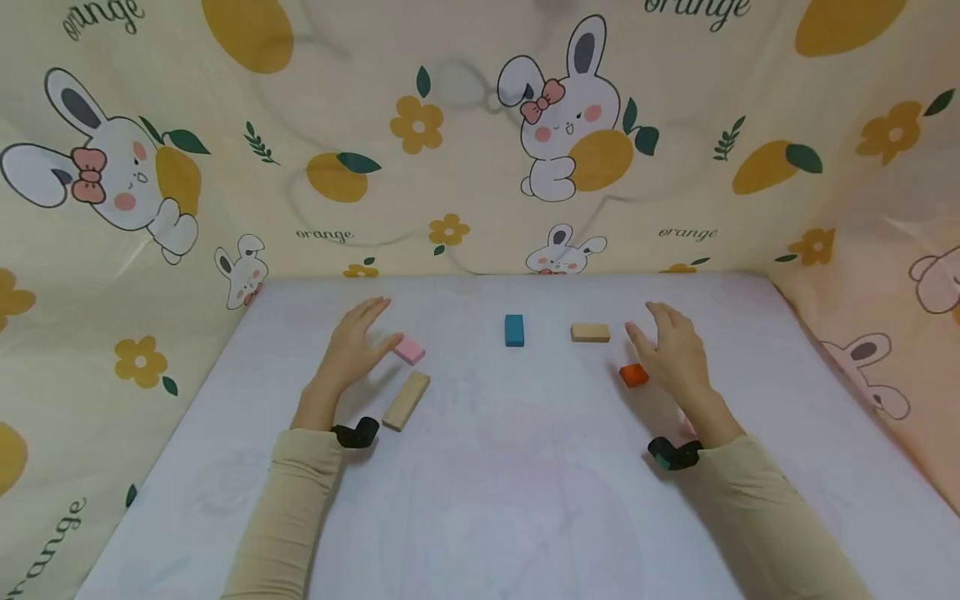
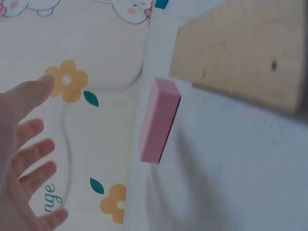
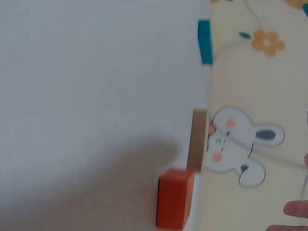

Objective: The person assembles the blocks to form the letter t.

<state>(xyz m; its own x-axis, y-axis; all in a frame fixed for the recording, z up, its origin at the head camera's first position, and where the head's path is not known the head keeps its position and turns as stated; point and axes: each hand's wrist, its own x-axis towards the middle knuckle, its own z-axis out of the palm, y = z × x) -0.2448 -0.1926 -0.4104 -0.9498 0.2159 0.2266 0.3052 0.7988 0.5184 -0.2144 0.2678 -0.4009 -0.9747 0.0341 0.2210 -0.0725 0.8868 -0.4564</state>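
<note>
My left hand (image 1: pixel 353 348) hovers over the left side of the white table, fingers extended and holding nothing. Just beyond its thumb lies a pink block (image 1: pixel 409 349), seen large in the left wrist view as a pink block (image 2: pixel 160 120). Nearer to me, a long wooden block (image 1: pixel 407 401) lies at a slant beside the left wrist. On the other side, my right hand (image 1: pixel 675 354) is held above the table with fingers apart and no object in it. An orange-red block (image 1: pixel 633 375) lies by its thumb side. Partly hidden under the right wrist is a pinkish thing (image 1: pixel 687 427).
Between the hands, farther back, stand a blue block (image 1: pixel 513 331) and a small wooden block (image 1: pixel 590 332). A cloth (image 1: pixel 465 175) printed with rabbits and oranges hangs behind the white table (image 1: pixel 495 500) and along its sides. Each wrist wears a small black camera (image 1: pixel 358 432).
</note>
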